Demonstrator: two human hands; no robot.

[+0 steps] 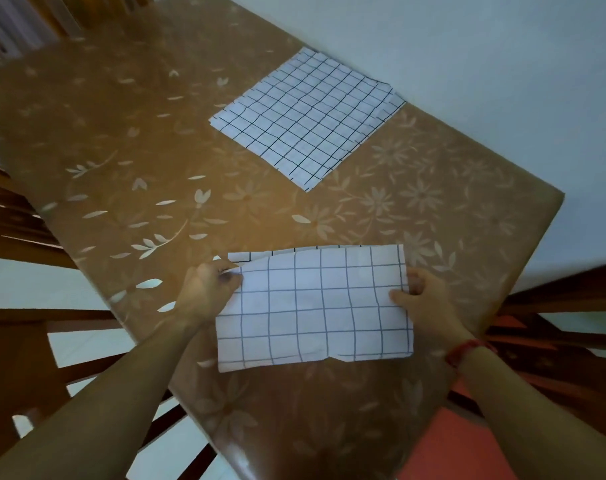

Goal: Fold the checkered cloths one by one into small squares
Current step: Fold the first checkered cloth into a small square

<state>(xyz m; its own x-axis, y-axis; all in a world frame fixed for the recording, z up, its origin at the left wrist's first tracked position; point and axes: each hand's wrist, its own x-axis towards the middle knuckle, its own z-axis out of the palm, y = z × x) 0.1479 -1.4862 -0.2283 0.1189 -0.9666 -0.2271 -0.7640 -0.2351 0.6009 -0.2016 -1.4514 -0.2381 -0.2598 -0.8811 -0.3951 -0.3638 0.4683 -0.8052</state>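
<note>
A white cloth with a thin dark grid, folded into a wide rectangle [315,306], lies flat on the brown table with a glossy pale-flower covering [121,150], close to the table's near edge. A narrow strip of its lower layer shows along the far side. The left hand [208,289] has curled fingers pinching the cloth's left edge near its far corner. The right hand [426,299] grips the right edge, thumb lying on top and fingers tucked behind the fabric. A red band [466,351] circles the right wrist.

Toward the far side of the table, well apart from the held cloth, sits a flat stack of matching white grid-patterned cloths [305,116], its edges slightly uneven. Dark wooden chair frames [554,303] stand beside the table's right edge.
</note>
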